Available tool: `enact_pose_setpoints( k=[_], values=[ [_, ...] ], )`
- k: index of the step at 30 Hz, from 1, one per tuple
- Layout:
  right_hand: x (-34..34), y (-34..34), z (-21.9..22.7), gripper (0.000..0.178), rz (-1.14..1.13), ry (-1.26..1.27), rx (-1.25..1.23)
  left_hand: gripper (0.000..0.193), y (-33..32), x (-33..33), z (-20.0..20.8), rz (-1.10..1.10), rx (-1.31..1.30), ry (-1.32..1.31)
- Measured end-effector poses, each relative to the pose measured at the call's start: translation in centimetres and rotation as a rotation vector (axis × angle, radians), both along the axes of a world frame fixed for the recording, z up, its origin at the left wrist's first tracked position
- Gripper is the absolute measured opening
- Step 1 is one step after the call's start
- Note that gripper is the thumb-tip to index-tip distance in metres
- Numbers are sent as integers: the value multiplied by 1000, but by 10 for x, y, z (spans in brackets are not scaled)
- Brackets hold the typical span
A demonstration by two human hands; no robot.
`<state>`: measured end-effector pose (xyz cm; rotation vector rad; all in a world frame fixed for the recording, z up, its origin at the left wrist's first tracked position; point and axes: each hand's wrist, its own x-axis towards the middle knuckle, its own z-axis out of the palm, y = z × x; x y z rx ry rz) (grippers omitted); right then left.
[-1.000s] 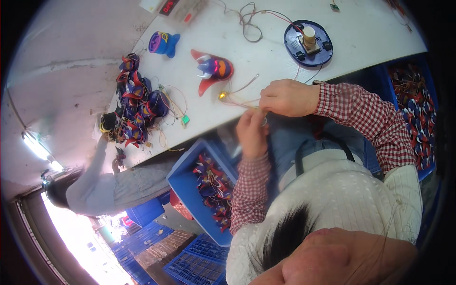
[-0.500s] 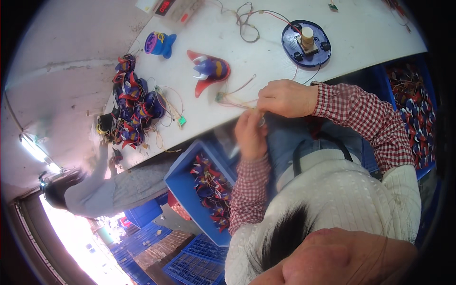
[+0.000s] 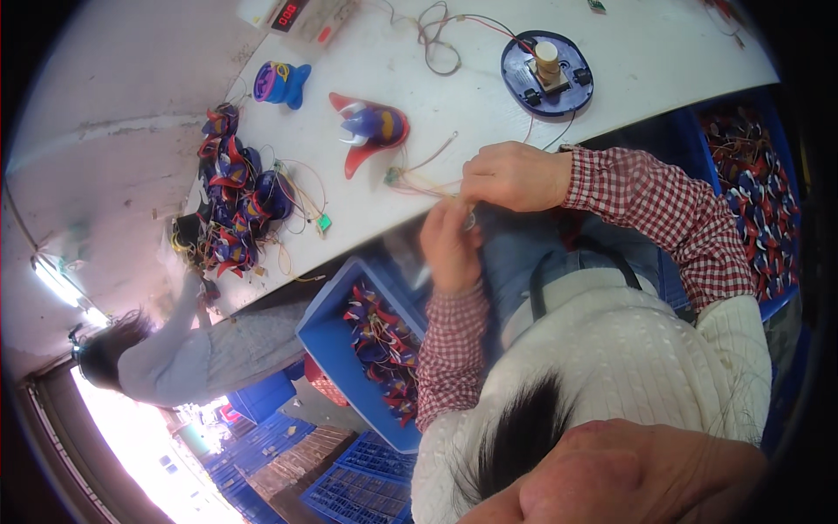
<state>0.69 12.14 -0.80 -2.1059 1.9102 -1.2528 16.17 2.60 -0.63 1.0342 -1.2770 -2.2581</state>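
Just off the table's front edge, my two hands meet fingertip to fingertip. My right hand (image 3: 517, 177) is closed in a pinch on thin wires (image 3: 429, 190). Below it, my left hand (image 3: 452, 246) also pinches at the wires' end, with a small round shiny thing (image 3: 470, 220) by its fingers that I cannot make out. The wires lead back to a small green circuit board (image 3: 392, 176) on the table. Behind the board lies a purple toy shell (image 3: 380, 127) with red wing-like sides and white horns. The exact wire ends are hidden by my fingers.
On the white table (image 3: 471, 105) stand a dark blue oval base (image 3: 548, 74) with a cream post, a blue-purple toy part (image 3: 281, 84), a display box (image 3: 301, 19) and a wired toy heap (image 3: 236, 188). Blue crates (image 3: 319, 336) of toys flank me. A co-worker (image 3: 196, 354) is at left.
The whole view has shifted slightly, so the table things sit a little further left. My hands keep their pinch close together, with hardly any visible movement against the table.
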Motion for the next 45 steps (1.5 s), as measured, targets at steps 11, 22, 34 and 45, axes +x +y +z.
enact_pose_setpoints(
  k=[11,22,34,45],
  values=[
    [-9,6,0,12,-51,33,-104,18,7,-4,-1,-33,-185,-55],
    [-70,91,28,39,-572,-368,-148,71,12,-27,15,-238,-1403,-127],
    [-107,57,8,20,-481,-19,102,114,21,-180,-13,-719,-1547,-214],
    [-141,54,45,17,-855,-473,164,103,10,-148,-6,-425,-1666,145]
  ],
)
